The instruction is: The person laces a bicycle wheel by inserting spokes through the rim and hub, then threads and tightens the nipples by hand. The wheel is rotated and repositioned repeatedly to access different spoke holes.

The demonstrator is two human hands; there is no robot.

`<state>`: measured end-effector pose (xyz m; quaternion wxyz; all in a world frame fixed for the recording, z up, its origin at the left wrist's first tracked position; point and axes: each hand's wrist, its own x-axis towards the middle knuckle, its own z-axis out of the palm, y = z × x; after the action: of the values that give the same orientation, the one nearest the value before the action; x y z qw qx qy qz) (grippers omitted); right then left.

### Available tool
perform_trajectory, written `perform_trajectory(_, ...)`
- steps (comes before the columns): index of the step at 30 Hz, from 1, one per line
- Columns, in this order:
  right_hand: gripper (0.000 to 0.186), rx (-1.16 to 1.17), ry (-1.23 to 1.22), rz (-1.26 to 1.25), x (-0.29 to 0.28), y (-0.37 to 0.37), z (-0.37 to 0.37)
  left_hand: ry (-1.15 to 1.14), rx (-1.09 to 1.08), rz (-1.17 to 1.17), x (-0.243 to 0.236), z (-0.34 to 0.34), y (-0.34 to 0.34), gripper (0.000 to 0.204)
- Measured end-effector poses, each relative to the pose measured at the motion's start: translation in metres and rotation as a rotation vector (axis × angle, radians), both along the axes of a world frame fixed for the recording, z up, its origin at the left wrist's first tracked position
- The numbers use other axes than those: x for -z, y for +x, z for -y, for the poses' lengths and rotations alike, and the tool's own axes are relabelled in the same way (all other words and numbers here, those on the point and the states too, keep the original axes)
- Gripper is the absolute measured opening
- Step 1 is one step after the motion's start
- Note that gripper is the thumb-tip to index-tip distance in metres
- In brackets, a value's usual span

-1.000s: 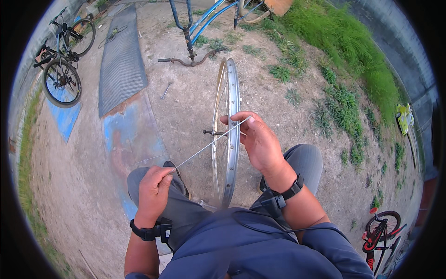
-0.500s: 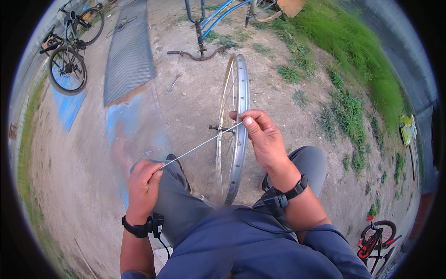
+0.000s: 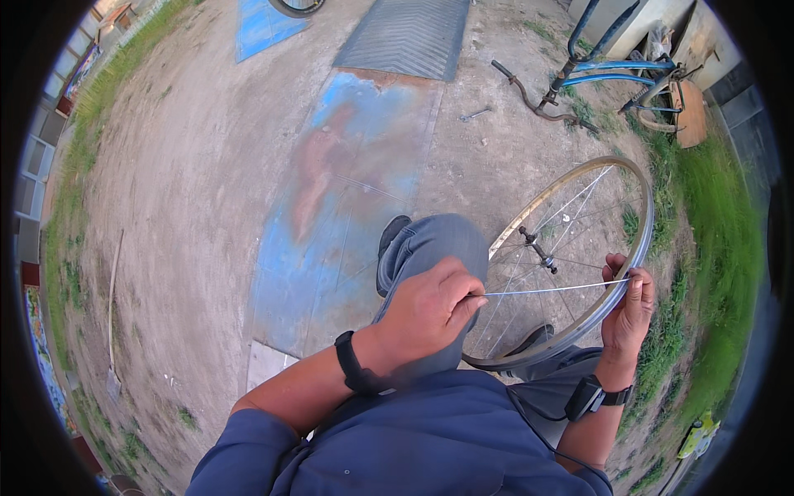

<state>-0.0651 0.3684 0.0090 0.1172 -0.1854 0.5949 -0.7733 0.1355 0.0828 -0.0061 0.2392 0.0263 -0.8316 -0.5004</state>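
A bare bicycle wheel (image 3: 565,329) with a silver rim, thin spokes and a central hub (image 3: 538,248) leans tilted on the right, by my legs. My left hand (image 3: 430,310) pinches one end of a thin silver spoke (image 3: 546,288) over my grey-trousered knee. The spoke crosses in front of the wheel to my right hand (image 3: 628,302), whose thumb and fingers close on its other end at the rim's right side. Whether that spoke end enters a hole in the rim, I cannot tell.
A blue bicycle frame (image 3: 608,78), rusty handlebar (image 3: 562,116) and small wrench (image 3: 475,114) lie at the back right. A worn blue metal sheet (image 3: 281,273) and ridged mat (image 3: 401,37) cover the ground ahead. Grass (image 3: 711,248) lines the right. A long-handled tool (image 3: 116,314) lies left.
The view has swung left, shifting the surroundings rightward. The wheel is more tilted and shows more of its face. Both hands have moved right in view, still holding the spoke, now nearly horizontal.
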Motion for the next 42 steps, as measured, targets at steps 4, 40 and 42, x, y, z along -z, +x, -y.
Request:
perform_trajectory(4, 0.020, -0.040, -0.006, -0.006, 0.002, -0.003, -0.002, -0.024, 0.035, 0.012, 0.003, 0.008, 0.003, 0.012)
perform_trajectory(40, 0.018, -0.089, 0.016, -0.013, 0.001, -0.014, 0.000, 0.024, 0.070, 0.005, 0.008, 0.002, 0.013, 0.011)
perform_trajectory(42, 0.018, -0.084, 0.021, -0.020, 0.001, -0.013, 0.000, 0.057, 0.058, 0.019, 0.006, 0.002, 0.014, 0.012)
